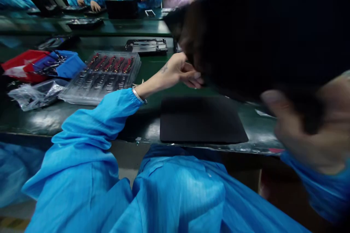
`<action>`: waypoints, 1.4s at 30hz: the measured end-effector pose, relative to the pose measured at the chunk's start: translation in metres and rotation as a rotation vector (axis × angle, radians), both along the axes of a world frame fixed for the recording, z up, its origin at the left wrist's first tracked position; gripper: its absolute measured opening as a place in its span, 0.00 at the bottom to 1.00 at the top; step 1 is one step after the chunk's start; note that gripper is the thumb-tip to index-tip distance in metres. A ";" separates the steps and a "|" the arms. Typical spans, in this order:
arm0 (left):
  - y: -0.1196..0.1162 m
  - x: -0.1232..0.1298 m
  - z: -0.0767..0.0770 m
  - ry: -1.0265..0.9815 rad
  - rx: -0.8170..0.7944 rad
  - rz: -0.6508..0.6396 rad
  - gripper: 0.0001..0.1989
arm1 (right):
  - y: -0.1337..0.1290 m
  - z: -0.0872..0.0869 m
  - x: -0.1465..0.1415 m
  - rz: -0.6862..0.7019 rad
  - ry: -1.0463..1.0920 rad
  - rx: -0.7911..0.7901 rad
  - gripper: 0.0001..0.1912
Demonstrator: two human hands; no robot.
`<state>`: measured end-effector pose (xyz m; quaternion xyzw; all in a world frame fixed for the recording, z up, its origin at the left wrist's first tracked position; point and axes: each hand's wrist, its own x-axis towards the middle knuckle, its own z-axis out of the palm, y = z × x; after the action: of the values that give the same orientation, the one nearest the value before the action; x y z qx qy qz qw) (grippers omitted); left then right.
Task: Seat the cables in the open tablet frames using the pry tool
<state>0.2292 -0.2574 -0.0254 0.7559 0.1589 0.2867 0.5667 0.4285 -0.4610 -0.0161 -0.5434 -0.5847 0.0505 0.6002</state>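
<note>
One hand, the right hand [303, 134], pinches the dark panel [262, 40], upper right; left hand [177, 69] bunches fingers, grip unclear. Slipping could drop it.

Black panel [251, 36], black mat [202, 127], green bench [150, 67], faintly striped blue gown [180, 189], red bin [24, 60]

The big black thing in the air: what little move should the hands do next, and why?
Perhaps lower the big black thing gently toward the flat black pad: the right hand seems to hold it up, the left hand is by its edge, and the pad lies on the green bench close by.
</note>
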 end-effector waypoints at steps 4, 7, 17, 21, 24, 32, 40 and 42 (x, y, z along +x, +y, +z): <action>0.020 0.001 -0.032 -0.049 0.131 0.020 0.15 | -0.004 -0.031 -0.012 0.306 -0.743 0.170 0.30; 0.031 -0.016 -0.051 0.063 0.129 -0.030 0.27 | -0.006 -0.060 -0.010 0.305 -0.913 0.212 0.30; 0.001 -0.103 -0.052 0.770 0.645 0.196 0.26 | -0.016 -0.087 -0.016 0.259 -1.078 0.074 0.25; -0.017 -0.106 -0.069 0.774 0.568 0.252 0.31 | -0.015 -0.087 -0.017 0.338 -1.022 -0.011 0.22; -0.029 -0.101 -0.076 0.732 0.406 0.310 0.33 | -0.016 -0.091 -0.015 0.393 -0.971 -0.029 0.19; -0.086 -0.098 -0.049 0.175 -0.540 0.445 0.46 | -0.004 -0.100 -0.033 0.381 -0.955 0.144 0.25; -0.066 -0.177 0.018 0.083 -0.394 1.009 0.32 | 0.033 -0.075 -0.024 0.503 -0.958 0.343 0.20; -0.035 -0.184 0.040 0.035 -0.264 1.036 0.25 | 0.045 -0.076 -0.014 0.518 -0.961 0.340 0.19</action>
<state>0.0457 -0.2927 0.0143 0.5055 0.5551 0.4939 0.4386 0.4150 -0.4160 -0.0926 -0.2400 -0.9060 -0.1516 0.3141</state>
